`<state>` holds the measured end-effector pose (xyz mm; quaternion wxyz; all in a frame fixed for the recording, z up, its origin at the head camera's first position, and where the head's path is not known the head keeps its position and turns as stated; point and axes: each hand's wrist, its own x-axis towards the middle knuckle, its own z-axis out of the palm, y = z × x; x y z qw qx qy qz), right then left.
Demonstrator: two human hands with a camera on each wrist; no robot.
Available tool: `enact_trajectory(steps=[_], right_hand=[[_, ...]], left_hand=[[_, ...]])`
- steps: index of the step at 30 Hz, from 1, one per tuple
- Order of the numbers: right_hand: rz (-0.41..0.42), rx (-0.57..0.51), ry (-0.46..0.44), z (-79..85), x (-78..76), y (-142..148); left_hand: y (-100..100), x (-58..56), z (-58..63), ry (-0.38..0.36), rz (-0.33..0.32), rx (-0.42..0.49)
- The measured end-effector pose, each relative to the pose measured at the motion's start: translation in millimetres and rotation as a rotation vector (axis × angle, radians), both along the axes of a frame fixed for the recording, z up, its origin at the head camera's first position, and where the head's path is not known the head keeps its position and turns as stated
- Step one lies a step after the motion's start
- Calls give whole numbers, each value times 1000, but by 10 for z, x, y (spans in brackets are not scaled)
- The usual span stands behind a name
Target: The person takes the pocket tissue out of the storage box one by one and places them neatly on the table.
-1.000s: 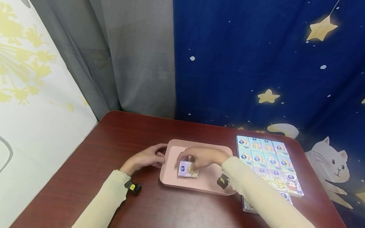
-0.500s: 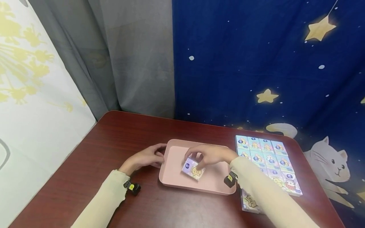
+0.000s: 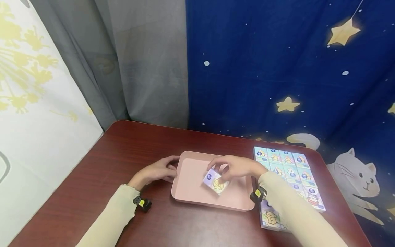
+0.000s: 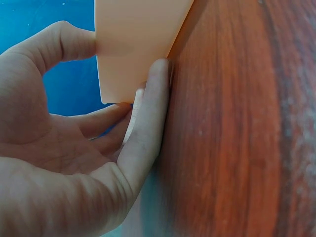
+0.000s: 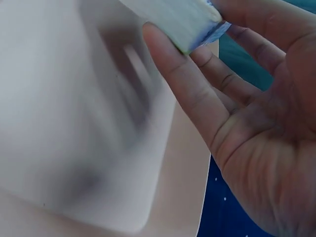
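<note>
My right hand pinches a small tissue packet with a purple and white cartoon print, tilted over the pink tray. In the right wrist view, thumb and fingers hold opposite sides of the tissue packet, with the tray's floor beneath. At the tray's left end, my left hand has its fingers loosely bent against the outside. From the left wrist, one fingertip touches the rim of the tray wall, while the thumb lies low by the table.
To the tray's right, several similar tissue packets lie side by side in rows on the dark red table, partly behind the right sleeve. A blue curtain and a grey curtain hang behind the table.
The right hand has moved right and toward me, bringing the tissue packet from the tray's floor and turning it to a slant. The left hand stays at the tray's end.
</note>
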<state>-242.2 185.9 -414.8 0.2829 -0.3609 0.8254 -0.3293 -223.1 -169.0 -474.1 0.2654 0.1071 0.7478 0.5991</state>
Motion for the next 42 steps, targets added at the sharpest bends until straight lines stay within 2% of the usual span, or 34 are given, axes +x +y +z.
enact_trajectory(steps=[7, 15, 21, 29, 38, 42], right_hand=[[-88, -61, -36, 57, 69, 174], [-127, -152, -37, 63, 134, 432], [-216, -172, -66, 30, 236, 657], [-300, -213, -77, -5, 408, 1001], [-380, -244, -6, -51, 588, 1401], [-452, -202, 68, -46, 678, 1568]], left_hand=[[6, 18, 16, -1, 2, -1], [6, 32, 29, 1, 7, -15], [7, 37, 35, 8, 6, -33], [0, 33, 12, 3, -2, -4], [-24, 14, -6, -4, -3, -6], [-21, 16, 4, 0, -14, -1]])
